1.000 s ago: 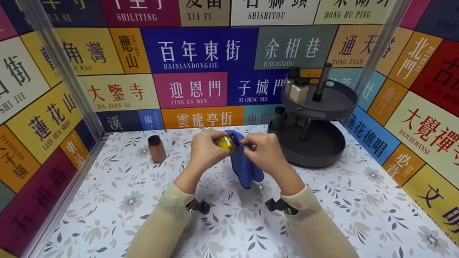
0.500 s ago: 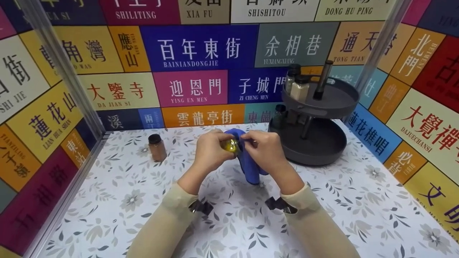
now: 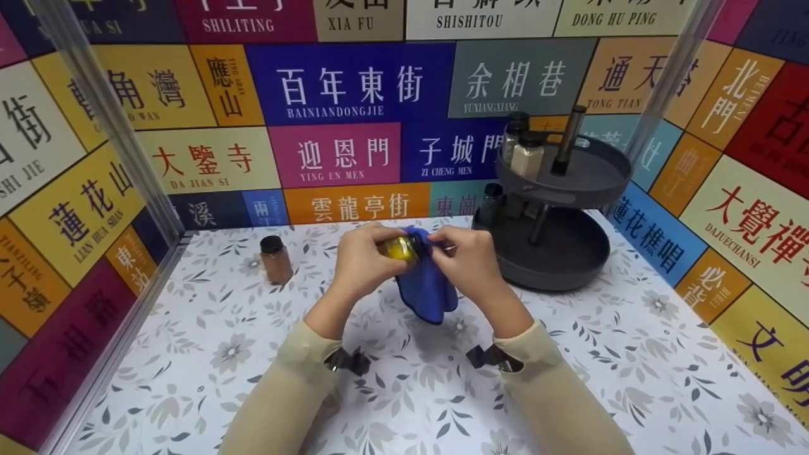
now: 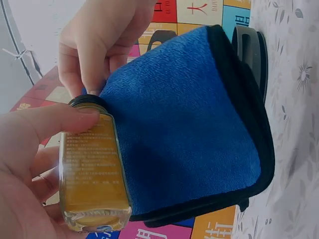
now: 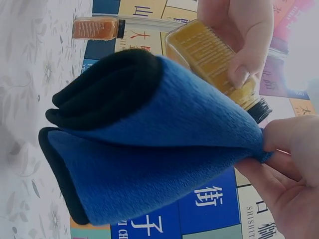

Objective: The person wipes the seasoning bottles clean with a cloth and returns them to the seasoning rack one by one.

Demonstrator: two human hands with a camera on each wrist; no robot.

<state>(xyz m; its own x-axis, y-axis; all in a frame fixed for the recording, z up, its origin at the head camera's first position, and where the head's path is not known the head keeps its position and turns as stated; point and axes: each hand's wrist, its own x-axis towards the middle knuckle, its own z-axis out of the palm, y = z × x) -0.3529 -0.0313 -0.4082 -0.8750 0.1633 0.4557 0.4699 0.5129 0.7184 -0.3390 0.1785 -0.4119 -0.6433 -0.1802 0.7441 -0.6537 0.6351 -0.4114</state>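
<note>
My left hand grips a small glass jar of yellow spice with a black lid, held above the table's middle. In the left wrist view the jar lies in my fingers with my thumb across it. My right hand pinches a folded blue cloth against the jar's lid end; the cloth hangs down below both hands. The right wrist view shows the cloth with its black edging under the jar.
A jar of brown spice stands on the floral tabletop at the back left. A grey two-tier round rack sits at the back right, with several spice jars on it. Colourful sign walls enclose three sides.
Both hands have stayed together over the table's middle while the cloth has shifted slightly about the jar's lid. The view has dropped a little.
</note>
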